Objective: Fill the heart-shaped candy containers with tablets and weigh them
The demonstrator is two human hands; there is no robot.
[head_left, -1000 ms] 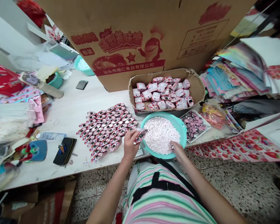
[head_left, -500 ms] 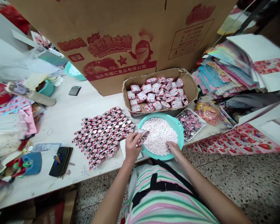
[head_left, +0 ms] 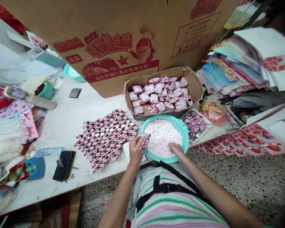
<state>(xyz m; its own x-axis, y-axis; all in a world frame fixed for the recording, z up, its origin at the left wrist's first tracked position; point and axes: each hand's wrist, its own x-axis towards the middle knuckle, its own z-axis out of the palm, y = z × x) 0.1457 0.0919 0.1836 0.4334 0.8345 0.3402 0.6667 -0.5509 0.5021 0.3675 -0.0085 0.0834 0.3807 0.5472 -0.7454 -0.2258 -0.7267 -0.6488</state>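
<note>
A turquoise bowl (head_left: 186,139) full of small white candies (head_left: 162,131) stands at the table's front edge. My left hand (head_left: 136,150) is closed round a small printed candy box (head_left: 145,141), held tilted at the bowl's left rim. At the right of the candies, my right hand (head_left: 177,150) reaches in with its fingers drawn together on some of them; the fingertips are partly hidden. To the left, many similar small boxes (head_left: 106,136) stand upright in tight rows, their round openings facing up. Beneath my left hand lies a white flat object (head_left: 127,150), partly covered.
Behind the bowl is a cut cardboard box (head_left: 197,87) holding filled-looking packets, with a large carton (head_left: 166,41) behind it. A white tray (head_left: 207,126) of pink round lids sits right. A black wallet (head_left: 64,165), a bottle (head_left: 44,103) and stacked printed sheets (head_left: 235,69) lie around.
The small box in my left hand has tilted more upright and shifted slightly. My right hand stays in the candies, nearly unmoved. The whole view has shifted a little.
</note>
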